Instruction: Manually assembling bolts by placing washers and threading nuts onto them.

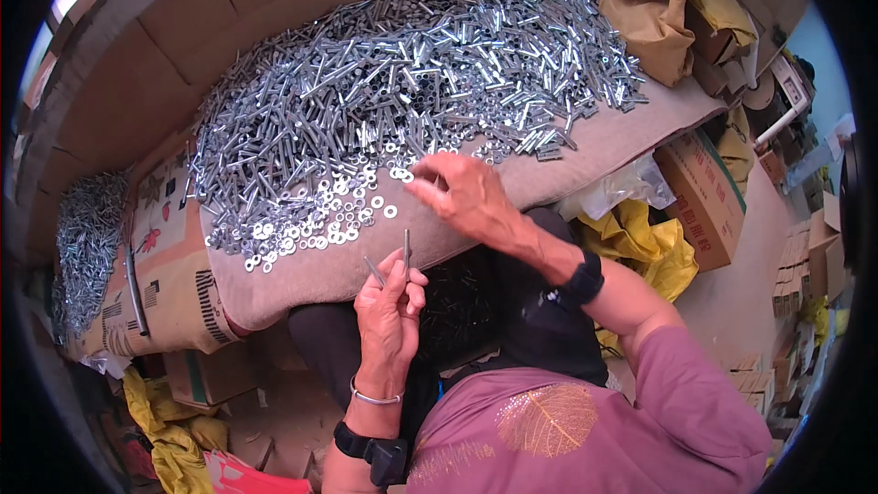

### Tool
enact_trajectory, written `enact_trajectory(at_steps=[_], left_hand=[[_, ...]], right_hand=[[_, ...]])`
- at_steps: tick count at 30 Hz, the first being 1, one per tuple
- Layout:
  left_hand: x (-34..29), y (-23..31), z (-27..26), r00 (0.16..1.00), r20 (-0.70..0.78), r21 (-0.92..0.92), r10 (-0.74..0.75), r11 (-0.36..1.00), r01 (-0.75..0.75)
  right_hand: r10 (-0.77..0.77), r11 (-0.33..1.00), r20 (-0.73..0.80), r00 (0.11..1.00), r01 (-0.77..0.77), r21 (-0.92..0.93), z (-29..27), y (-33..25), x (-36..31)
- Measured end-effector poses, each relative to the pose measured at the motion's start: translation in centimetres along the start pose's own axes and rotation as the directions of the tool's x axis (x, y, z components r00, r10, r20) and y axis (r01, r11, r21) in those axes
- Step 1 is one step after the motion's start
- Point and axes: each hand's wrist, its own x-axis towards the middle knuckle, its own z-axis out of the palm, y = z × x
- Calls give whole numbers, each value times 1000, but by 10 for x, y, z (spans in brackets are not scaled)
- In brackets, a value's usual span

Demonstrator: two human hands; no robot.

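Note:
My left hand (389, 311) is closed round two thin metal bolts. One bolt (407, 247) stands up from the fingers, and a second bolt (373, 269) sticks out beside the thumb. Farther forward and to the right, my right hand (471, 201) has its thumb and fingertips drawn together at a few flat washers (401, 174) by the edge of the heap; a washer seems to be at the tips. More loose washers (338, 220) lie scattered on the brown cloth (293, 288) ahead of my left hand. Behind them rises a large heap of metal bolts and sleeves (384, 82).
Cardboard walls (128, 73) border the table at the back and left. Another heap of small metal parts (91, 247) lies far left, near a curved metal bar (135, 279). Yellow sacks (645, 242) and a carton (704, 197) stand right of my legs.

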Motion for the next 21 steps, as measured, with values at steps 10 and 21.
enact_trajectory(at_steps=[10,21], left_hand=[[1,-3,-4,996,-85,65,29,998,-23],[-7,-9,13,998,-21,121,61,991,-58]], right_hand=[[-261,771,-49,964,178,-611,18,33,44],[177,592,266,948,-318,741,-16,11,-28]])
